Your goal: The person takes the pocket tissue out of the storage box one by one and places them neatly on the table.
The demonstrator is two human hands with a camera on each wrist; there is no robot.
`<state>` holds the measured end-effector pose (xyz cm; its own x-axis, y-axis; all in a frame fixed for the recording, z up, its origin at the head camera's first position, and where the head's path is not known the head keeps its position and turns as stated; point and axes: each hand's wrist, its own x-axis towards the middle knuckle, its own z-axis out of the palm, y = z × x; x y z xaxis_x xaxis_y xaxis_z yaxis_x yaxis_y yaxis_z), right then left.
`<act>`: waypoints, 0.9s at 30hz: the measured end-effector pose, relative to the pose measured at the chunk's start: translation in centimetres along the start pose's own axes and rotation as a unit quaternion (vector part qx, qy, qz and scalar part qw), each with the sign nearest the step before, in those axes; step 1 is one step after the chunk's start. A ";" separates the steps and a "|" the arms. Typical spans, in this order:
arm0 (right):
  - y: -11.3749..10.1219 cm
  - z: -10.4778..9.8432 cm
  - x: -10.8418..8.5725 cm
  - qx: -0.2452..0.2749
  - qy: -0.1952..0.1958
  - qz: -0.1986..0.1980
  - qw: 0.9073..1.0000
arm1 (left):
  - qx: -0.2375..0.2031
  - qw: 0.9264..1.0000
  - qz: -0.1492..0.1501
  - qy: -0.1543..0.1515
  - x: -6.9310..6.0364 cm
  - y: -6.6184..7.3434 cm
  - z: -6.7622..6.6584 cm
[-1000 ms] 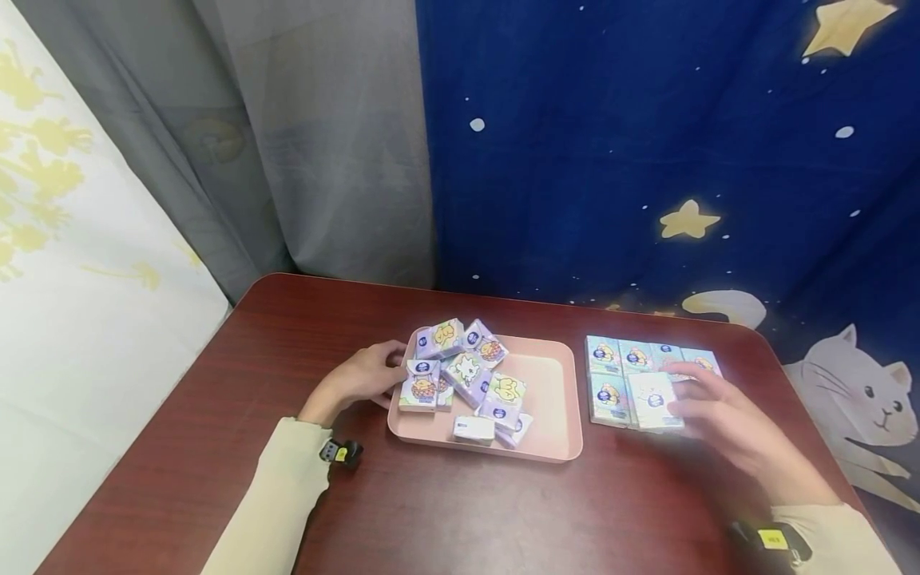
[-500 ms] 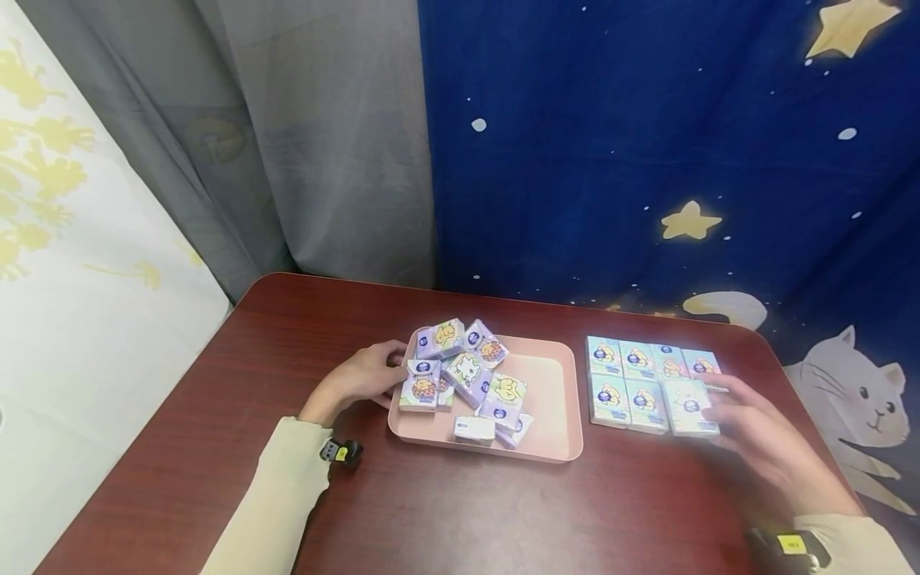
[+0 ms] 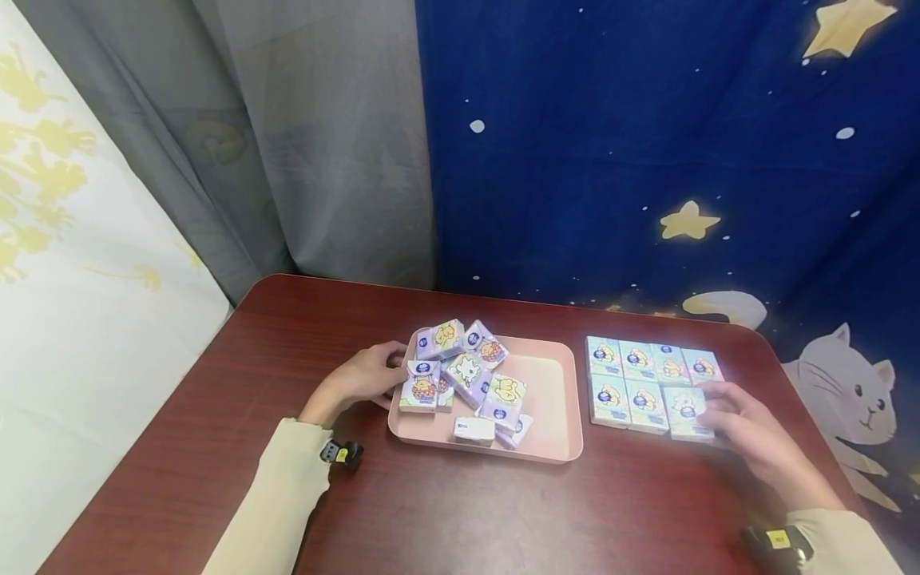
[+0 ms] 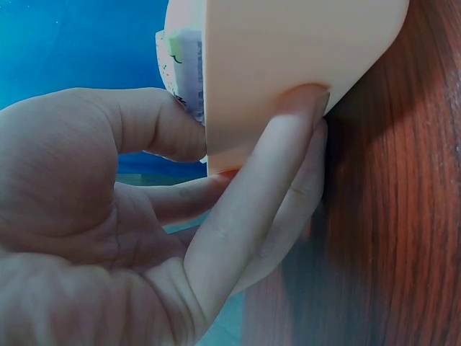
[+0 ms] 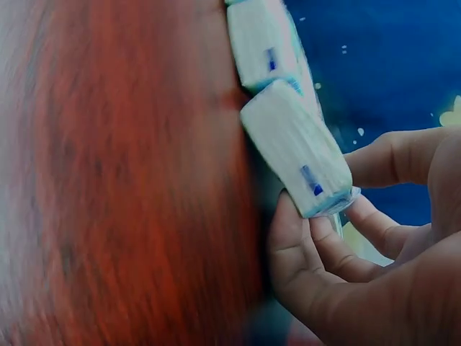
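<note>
My left hand [image 3: 362, 374] holds the left rim of a pink tray [image 3: 552, 387]. In the left wrist view, the thumb is at the rim and the fingers lie along the tray's outer wall [image 4: 288, 43]. Purple-and-white tissue packs [image 3: 467, 375] lie jumbled in the tray's left part. On the right, my right hand [image 3: 753, 431] pinches a blue-and-white tissue pack [image 3: 683, 417] by its right end. That pack sits at the right of the front row, slightly askew in the right wrist view, against a neighbouring pack [image 5: 263, 47].
Several blue-and-white tissue packs [image 3: 640, 361] form two rows right of the tray. All stand on a dark red wooden table [image 3: 460, 519]. Behind it hang a grey curtain [image 3: 345, 160] and a blue starry curtain [image 3: 561, 176].
My right hand has carried its tissue pack rightward, from above the front row's middle pack, and lowered it to the row's right end. The left hand and tray have stayed in place.
</note>
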<state>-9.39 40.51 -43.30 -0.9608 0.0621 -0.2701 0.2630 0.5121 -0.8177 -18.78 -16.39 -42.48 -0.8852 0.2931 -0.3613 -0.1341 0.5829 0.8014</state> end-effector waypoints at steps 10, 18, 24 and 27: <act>-1.2 0.3 -0.1 -0.145 0.040 -0.002 0.989 | 0.006 1.000 0.000 0.003 0.1 0.1 0.0; -1.8 0.5 0.0 -0.167 0.044 0.024 0.985 | 0.012 1.000 0.000 0.005 0.0 0.1 0.0; -1.6 0.6 0.0 -0.166 0.039 0.030 0.985 | 0.018 1.000 0.002 0.006 0.0 0.1 0.0; -1.6 0.6 0.1 -0.163 0.038 0.028 0.985 | 0.017 1.000 0.002 0.006 0.0 0.1 0.0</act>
<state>-9.84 39.16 -42.31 -0.9529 0.1551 -0.2608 0.2847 0.7541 -0.5919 -18.81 -16.29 -42.41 -0.8911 0.2857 -0.3525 -0.1157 0.6080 0.7855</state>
